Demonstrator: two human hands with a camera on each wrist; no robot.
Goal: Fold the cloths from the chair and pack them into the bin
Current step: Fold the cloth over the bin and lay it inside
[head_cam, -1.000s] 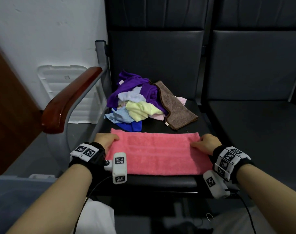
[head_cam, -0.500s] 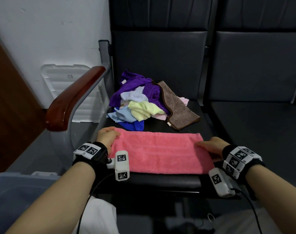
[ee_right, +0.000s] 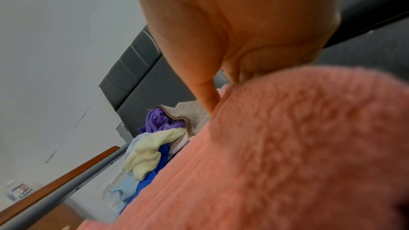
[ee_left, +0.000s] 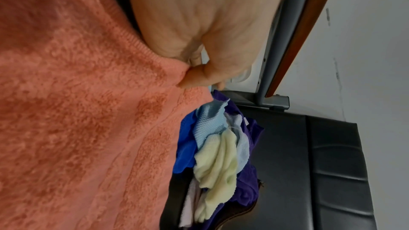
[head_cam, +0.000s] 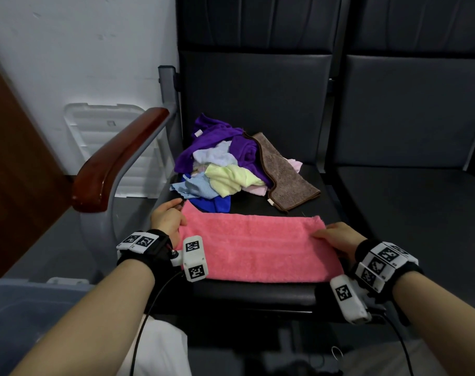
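A pink towel [head_cam: 258,248], folded into a long strip, lies across the front of the black chair seat [head_cam: 258,295]. My left hand [head_cam: 174,213] is at its far left corner, and in the left wrist view the thumb and fingers [ee_left: 192,76] pinch that corner of the towel [ee_left: 77,111]. My right hand [head_cam: 331,236] holds the right end: the thumb [ee_right: 208,100] lies on top of the towel [ee_right: 287,146] and the fingers curl under its edge. A loose pile of cloths [head_cam: 225,169] sits behind, purple, yellow, blue and brown. The grey bin [head_cam: 19,302] is at lower left.
A wooden armrest [head_cam: 117,161] on a grey frame rises left of the seat. The bin's clear lid [head_cam: 103,131] leans on the white wall behind it. A second black seat [head_cam: 420,207] adjoins on the right. A brown door edge shows at far left.
Both hands lay flat on the towel's far corners before. The left hand now pinches the far left corner, and the right hand has slid nearer along the right end and taken hold.
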